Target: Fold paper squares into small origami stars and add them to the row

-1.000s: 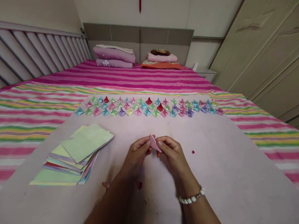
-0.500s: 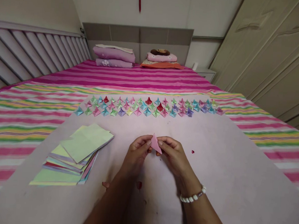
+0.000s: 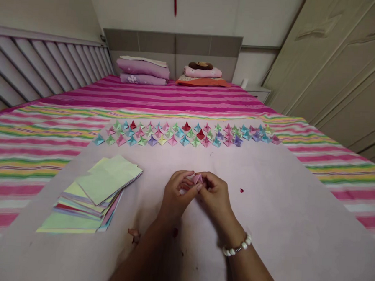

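A small piece of pink folded paper [image 3: 198, 179] is held up between my two hands, over the pale board. My right hand [image 3: 216, 195], with a white beaded bracelet at the wrist, pinches it from the right. On the other side my left hand [image 3: 176, 195] has its thumb pressed at the paper's lower edge, its fingers curled behind. The fingertips partly hide the paper. Beyond the hands stand rows of small folded paper shapes in many colours, such as a red one [image 3: 201, 134] and a blue one [image 3: 184, 140].
A loose stack of coloured paper sheets [image 3: 110, 176] lies on the left of the pale board [image 3: 283, 229]. Small scraps are scattered about, including a red scrap [image 3: 242, 190] and a brownish-pink scrap [image 3: 134, 235]. Under the board is a striped bedspread [image 3: 339, 182].
The pink paper has turned from a flat, slanted shape to a small peaked one. My left hand has shifted right, its thumb now across the paper's lower edge.
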A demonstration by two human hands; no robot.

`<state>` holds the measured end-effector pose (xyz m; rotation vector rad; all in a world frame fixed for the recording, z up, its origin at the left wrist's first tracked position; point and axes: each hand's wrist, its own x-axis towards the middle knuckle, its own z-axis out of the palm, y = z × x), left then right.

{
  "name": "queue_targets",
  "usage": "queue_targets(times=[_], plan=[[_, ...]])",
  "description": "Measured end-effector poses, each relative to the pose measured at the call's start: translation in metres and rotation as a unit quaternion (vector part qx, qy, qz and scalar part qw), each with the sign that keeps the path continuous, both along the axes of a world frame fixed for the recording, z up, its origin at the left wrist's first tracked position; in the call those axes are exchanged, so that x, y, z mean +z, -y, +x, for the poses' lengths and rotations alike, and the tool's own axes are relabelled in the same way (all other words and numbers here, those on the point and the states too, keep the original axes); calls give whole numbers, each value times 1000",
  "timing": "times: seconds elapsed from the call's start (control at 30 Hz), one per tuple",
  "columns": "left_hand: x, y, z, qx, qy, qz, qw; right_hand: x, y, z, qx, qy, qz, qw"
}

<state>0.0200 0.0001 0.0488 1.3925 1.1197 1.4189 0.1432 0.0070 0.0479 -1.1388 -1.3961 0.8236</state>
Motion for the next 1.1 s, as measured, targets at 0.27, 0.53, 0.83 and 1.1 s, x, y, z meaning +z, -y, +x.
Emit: queue_targets(times=[0.27,0.53,0.83,1.1], plan=[[-4,1,-1,50,-129,77,987,2,0,-1,-3,22,25,999],[-5,3,-2,51,-97,55,992,-1,-1,1,-13,6,3,1000],[-10,-1,-6,-55,-161,166,971,-2,-4,5,-20,-114,-103,988],[-5,-1,-3,1,-88,88,992,10,-3,8,46,-232,-159,959]])
